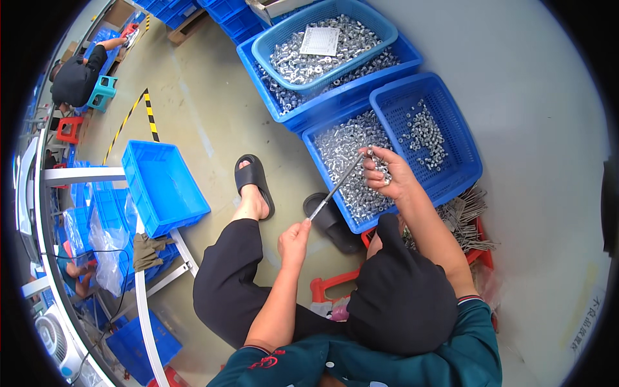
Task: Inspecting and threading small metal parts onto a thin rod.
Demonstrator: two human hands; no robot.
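Observation:
My left hand point(294, 242) is closed round the near end of a thin metal rod point(335, 188), which slants up and to the right. At its far tip, the fingers of my right hand point(394, 169) pinch a small part, and several more small silvery metal parts point(380, 174) lie gathered in that hand. Below my right hand is a blue crate point(311, 145) holding many such parts point(342, 138). Overlapping its right side, a blue perforated basket point(403, 97) has a smaller heap of metal parts point(424, 137) in it.
Farther back, a large blue crate point(293, 119) carries a light-blue basket point(259, 53) full of parts. Thin metal rods point(461, 216) fill a red crate point(488, 253) by my right arm. At left are a blue bin point(164, 187), white frame point(143, 309) and seated co-worker point(74, 80).

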